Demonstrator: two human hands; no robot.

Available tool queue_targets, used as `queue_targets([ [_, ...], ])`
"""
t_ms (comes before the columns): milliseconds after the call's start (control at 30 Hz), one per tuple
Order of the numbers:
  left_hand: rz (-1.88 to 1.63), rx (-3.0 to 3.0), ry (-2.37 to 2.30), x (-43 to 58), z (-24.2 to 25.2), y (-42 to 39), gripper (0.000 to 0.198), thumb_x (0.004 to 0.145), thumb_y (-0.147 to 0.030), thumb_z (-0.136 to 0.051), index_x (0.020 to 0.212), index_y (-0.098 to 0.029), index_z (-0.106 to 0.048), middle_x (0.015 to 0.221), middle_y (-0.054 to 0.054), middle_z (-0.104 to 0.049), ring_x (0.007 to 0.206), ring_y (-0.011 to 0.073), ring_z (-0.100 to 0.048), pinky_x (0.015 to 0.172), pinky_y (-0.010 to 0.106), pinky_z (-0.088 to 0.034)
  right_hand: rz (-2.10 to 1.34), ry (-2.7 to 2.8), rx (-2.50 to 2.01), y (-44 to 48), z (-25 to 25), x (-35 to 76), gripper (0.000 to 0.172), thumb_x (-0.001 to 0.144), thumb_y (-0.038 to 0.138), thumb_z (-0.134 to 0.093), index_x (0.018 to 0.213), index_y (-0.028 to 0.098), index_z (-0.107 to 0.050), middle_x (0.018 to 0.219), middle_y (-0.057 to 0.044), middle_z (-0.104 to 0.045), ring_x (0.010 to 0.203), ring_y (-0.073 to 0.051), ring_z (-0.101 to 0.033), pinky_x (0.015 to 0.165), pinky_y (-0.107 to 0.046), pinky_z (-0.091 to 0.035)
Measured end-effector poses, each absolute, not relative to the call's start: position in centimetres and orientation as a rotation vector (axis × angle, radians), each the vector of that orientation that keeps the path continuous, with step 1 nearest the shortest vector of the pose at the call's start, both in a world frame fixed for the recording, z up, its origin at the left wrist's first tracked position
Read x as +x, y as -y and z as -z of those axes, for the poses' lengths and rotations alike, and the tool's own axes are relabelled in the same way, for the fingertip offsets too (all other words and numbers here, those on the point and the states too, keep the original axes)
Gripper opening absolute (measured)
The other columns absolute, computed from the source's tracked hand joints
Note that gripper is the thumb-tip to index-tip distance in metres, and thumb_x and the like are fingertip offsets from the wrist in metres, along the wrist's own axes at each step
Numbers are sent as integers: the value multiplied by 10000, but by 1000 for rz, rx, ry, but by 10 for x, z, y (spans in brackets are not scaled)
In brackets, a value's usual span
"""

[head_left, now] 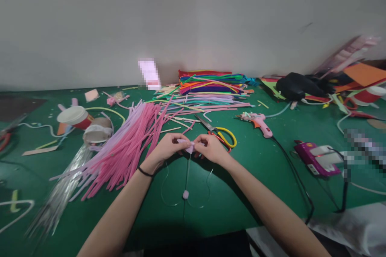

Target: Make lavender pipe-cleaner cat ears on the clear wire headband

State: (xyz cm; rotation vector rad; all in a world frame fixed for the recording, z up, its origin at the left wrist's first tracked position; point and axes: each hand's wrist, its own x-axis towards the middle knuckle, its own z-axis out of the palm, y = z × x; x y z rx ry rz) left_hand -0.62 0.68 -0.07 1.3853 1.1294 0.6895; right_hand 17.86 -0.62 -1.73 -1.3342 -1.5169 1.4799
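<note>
My left hand (173, 144) and my right hand (210, 148) meet at the middle of the table, fingertips pinched on a small lilac fuzzy piece (189, 147), perhaps bent pipe cleaner. Most of the piece is hidden by my fingers. A thin straight stem (188, 172) runs down from it towards me. Near the stem's lower end sits a small lilac lump (185, 195), with clear thin strands (208, 192) curving out to both sides. Just beyond my right hand lie scissors (226, 136) with yellow and orange handles, their blades slightly apart.
Pink and lilac pipe cleaners (129, 148) spread left of my hands; multicoloured bundles (211, 84) lie by the wall. A pink glue gun (259, 122) and a purple power strip (316, 158) stand right, with a trailing cord. A lidded paper cup (75, 117) is at left.
</note>
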Motion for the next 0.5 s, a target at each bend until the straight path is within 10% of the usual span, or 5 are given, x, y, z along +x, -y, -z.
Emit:
queue_targets([
  [500,-664,1197,-1114,-7,5,-8,263,771,-360,-657,844,-108,-669,743,74,-689,667,151,-652,567,229,-510,-1362,1708,-1227,-5,19,196,327,808,492,-595,756,171,-622,670,-17,-654,613,-143,-599,592,-255,-467],
])
